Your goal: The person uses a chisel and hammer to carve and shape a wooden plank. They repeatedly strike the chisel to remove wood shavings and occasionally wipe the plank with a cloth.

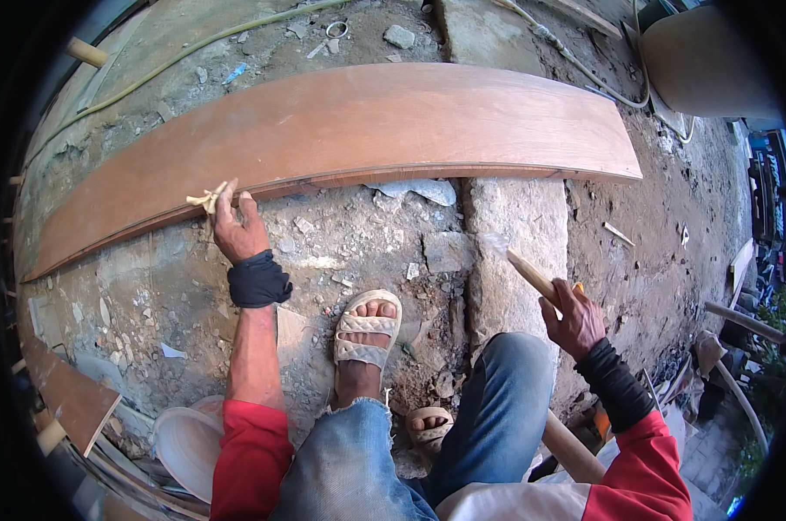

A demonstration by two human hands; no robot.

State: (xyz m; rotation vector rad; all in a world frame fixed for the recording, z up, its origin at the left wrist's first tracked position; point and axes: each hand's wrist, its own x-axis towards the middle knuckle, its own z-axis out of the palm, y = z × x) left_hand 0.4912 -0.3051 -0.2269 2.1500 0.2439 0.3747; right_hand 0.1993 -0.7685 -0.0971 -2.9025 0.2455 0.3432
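Observation:
A long reddish-brown plywood board (358, 122) lies across the rough concrete ground in front of me. My left hand (235, 227) rests at the board's near edge and pinches a small pale scrap of frayed material (207, 199) against it. My right hand (574, 318) is raised over a concrete slab (519, 234) and grips a short wooden stick (533, 276) that points up and to the left. Both wrists wear dark cuffs under red sleeves. My sandalled foot (367, 334) stands between the two hands.
A smaller brown board piece (73, 395) and a white round dish (189, 447) lie at the lower left. A hose (193, 50) runs along the far ground. Rubble and stones litter the concrete. A large pale cylinder (701, 65) stands at the top right.

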